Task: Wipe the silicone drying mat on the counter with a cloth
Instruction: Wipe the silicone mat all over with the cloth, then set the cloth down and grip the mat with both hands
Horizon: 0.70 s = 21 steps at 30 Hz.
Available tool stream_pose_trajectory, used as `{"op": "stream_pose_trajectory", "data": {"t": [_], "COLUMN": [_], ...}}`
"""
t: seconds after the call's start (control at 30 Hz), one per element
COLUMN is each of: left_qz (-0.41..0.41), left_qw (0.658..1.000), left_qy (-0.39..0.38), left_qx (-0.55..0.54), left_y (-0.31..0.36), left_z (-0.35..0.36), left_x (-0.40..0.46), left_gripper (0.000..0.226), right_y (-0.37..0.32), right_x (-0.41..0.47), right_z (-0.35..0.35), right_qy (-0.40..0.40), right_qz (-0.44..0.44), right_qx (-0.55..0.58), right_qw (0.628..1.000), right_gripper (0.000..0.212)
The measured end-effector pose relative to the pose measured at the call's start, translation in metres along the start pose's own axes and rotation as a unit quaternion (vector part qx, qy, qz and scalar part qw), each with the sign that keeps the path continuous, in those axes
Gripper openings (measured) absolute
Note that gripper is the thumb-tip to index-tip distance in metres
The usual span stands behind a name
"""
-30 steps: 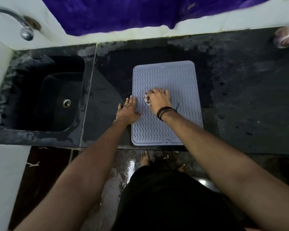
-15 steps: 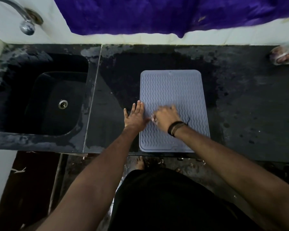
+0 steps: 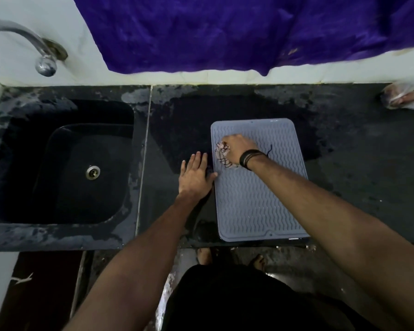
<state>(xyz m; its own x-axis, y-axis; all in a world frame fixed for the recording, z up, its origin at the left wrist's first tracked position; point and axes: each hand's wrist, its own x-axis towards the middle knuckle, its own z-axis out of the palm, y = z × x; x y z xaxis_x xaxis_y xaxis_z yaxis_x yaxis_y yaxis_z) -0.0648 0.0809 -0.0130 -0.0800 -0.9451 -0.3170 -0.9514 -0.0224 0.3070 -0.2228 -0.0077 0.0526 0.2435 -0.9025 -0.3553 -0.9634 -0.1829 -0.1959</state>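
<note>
A grey-blue silicone drying mat point(image 3: 261, 199) with a wavy ribbed surface lies flat on the dark counter point(image 3: 356, 175), its near edge at the counter's front. My right hand point(image 3: 237, 148) grips a small bunched pale cloth with dark markings point(image 3: 221, 155) and presses it on the mat's upper left part. My left hand point(image 3: 195, 175) lies flat on the counter just left of the mat, fingers straight, thumb touching the mat's left edge. A dark band circles my right wrist.
A black sink point(image 3: 81, 163) with a metal drain is set into the counter at the left, under a metal tap point(image 3: 43, 60). A purple cloth point(image 3: 249, 32) hangs on the wall behind. A clear plastic bag point(image 3: 404, 99) lies at the counter's far right.
My right hand has moved the cloth up the mat, from near its middle left toward the upper left. My left hand stays flat beside the mat's left edge. The camera view has shifted.
</note>
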Motion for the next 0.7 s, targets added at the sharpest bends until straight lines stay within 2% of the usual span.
{"op": "stream_pose_trajectory", "data": {"t": [0.13,0.33,0.47,0.53,0.63,0.7], "left_qz": [-0.027,-0.046,-0.046,-0.045,-0.051,-0.052], "left_qw": [1.0,0.998,0.996,0.996,0.994,0.991], "left_qy": [0.002,0.039,0.066,0.07,0.071,0.09], "left_qx": [-0.005,-0.016,-0.033,-0.039,-0.062,-0.083], "left_y": [-0.031,-0.068,-0.086,-0.091,-0.091,-0.081], "left_z": [-0.038,-0.074,-0.08,-0.077,-0.071,-0.066], "left_x": [0.039,0.075,0.075,0.07,0.06,0.053], "left_gripper": [0.079,0.079,0.078,0.077,0.075,0.071], "right_y": [-0.02,-0.067,-0.099,-0.107,-0.105,-0.096], "right_x": [0.049,0.133,0.172,0.173,0.161,0.149], "right_z": [-0.033,-0.072,-0.069,-0.049,-0.013,-0.007], "right_qy": [0.02,0.113,0.182,0.126,-0.047,-0.043], "right_qz": [0.004,-0.039,-0.043,-0.056,-0.067,-0.065], "right_qx": [0.026,-0.057,-0.082,-0.105,-0.078,-0.01], "right_qw": [0.999,0.991,0.979,0.985,0.994,0.997], "right_gripper": [0.048,0.033,0.043,0.057,0.088,0.091]}}
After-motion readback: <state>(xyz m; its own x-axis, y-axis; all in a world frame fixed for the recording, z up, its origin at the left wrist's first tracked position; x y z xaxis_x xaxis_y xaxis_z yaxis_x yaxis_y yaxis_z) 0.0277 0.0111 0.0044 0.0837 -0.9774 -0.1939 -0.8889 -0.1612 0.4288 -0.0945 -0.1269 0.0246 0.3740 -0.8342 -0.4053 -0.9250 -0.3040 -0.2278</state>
